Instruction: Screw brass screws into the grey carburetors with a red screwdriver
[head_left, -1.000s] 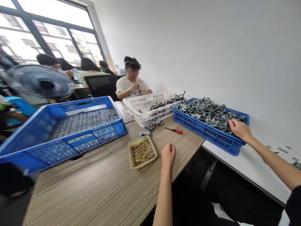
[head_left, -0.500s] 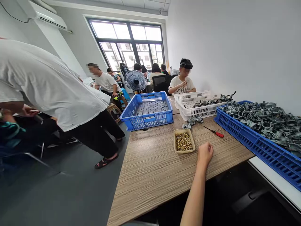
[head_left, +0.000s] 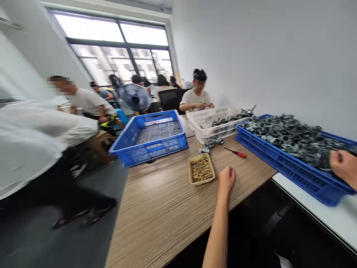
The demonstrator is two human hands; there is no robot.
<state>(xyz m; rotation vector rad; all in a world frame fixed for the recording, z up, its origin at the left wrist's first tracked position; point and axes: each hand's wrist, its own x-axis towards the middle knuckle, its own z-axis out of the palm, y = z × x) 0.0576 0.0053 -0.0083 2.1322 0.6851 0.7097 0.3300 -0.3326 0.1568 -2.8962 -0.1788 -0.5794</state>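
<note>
My left hand (head_left: 226,178) rests on the wooden table as a loose fist, with nothing showing in it. Just left of it sits a small tan tray (head_left: 191,174) full of brass-coloured screw-like pieces (head_left: 202,170). A screwdriver (head_left: 240,154) with a red handle lies beyond the fist. At the right edge my right hand (head_left: 344,165), partly cut off and blurred, is over the near side of a blue crate (head_left: 290,170). Its fingers are curled; what they hold, if anything, cannot be made out. Grey metal castings, like carburetor bodies (head_left: 290,137), are heaped in that crate.
A second blue crate (head_left: 167,146) stands at the table's far left. Beside it a white basket (head_left: 206,134) holds several metal parts, with a few castings (head_left: 209,146) before it. A person (head_left: 198,93) sits behind; another (head_left: 36,141) stands left near a fan (head_left: 135,97).
My right hand has come into view at the right, over the crate of castings. The view has turned rightward. My left hand stays in its fist on the table.
</note>
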